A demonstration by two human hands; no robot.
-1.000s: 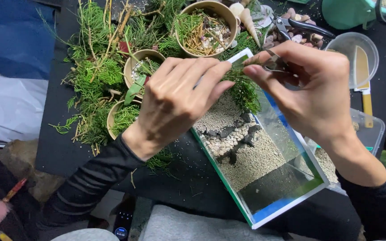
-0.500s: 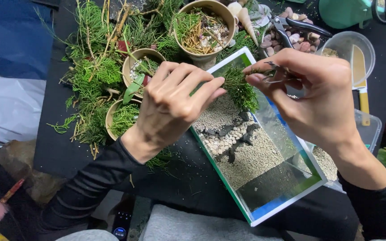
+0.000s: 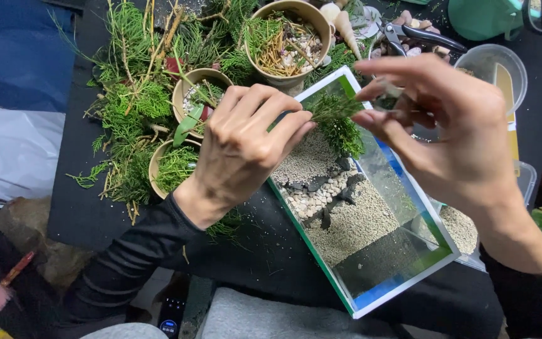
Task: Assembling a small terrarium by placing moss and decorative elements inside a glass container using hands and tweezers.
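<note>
Over the near end of a glass terrarium (image 3: 371, 251), both hands work at a tuft of green moss-like foliage (image 3: 341, 129). This terrarium is a clear rectangular box with a green and blue frame, lying at an angle on the black table (image 3: 76, 207). Its floor carries pale fine gravel (image 3: 352, 226), a winding band of small white pebbles (image 3: 312, 199) edged with dark stones (image 3: 346, 191), and a patch of dark soil at the end closest to the camera.

The left hand (image 3: 246, 150) rests over the far left rim of the box, fingers curled and close together, the fingertips (image 3: 296, 129) touching the left side of the green tuft. The right hand (image 3: 453, 132) hovers above the right side of the box. Its thumb and forefinger pinch a small metal tool (image 3: 387, 100), likely tweezers, whose tip meets the top of the foliage; the other fingers are spread loosely.

Beyond the left hand stand three round paper cups: one with straw-coloured twigs and pebbles (image 3: 290, 41), one with pebbles and a leaf (image 3: 199, 94), one with green moss (image 3: 170, 166). Loose evergreen sprigs (image 3: 133, 107) lie heaped around them. Black-handled pruning shears (image 3: 418, 34) lie behind the right hand, beside a clear plastic tub (image 3: 490, 63).
</note>
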